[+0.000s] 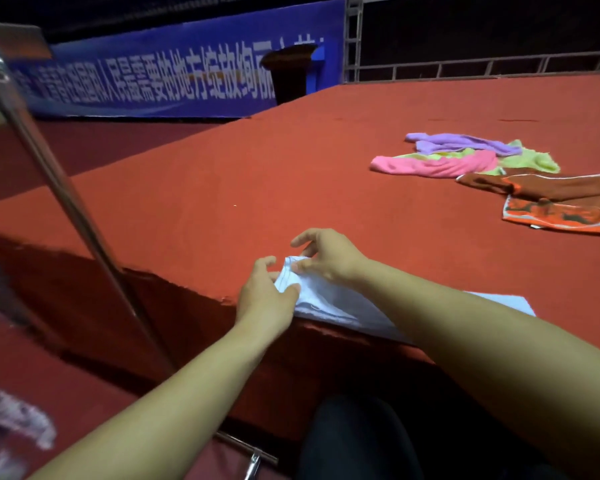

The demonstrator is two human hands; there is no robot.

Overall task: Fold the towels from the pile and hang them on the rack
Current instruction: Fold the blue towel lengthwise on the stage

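Towels are the business here, and the nearest one, a pale blue-white towel point(329, 301), lies flat along the near edge of the red-carpeted table point(222, 188), at about five o'clock from the table's middle. Both hands work its left end. The left hand point(265, 292) comes in from seven o'clock, thumb and fingers pinching the corner where thin stitched stripes show. The right hand point(326, 256) reaches across from four o'clock, its forearm lying over the rest of the cloth, and pinches the same bunched end from above, with the index finger lifted free. Holding the end at two points like this probably serves to square the edges before the next fold; I judge the fold is partly made, though how many layers lie under the arm is hidden.

At nine to ten o'clock, just left of the table, a slanted metal bar point(84, 216) rises, likely part of the rack; it is blurred, and something pale hangs low at the far left, too smeared to identify.

Farther off, at about two o'clock, the pile point(482, 168) waits well apart from the hands: a purple towel, a pink one, a yellow-green one, and a brown-and-orange patterned one, loosely overlapping and unfolded.

Beyond the table, at twelve o'clock, a blue banner point(174, 74) with white characters.
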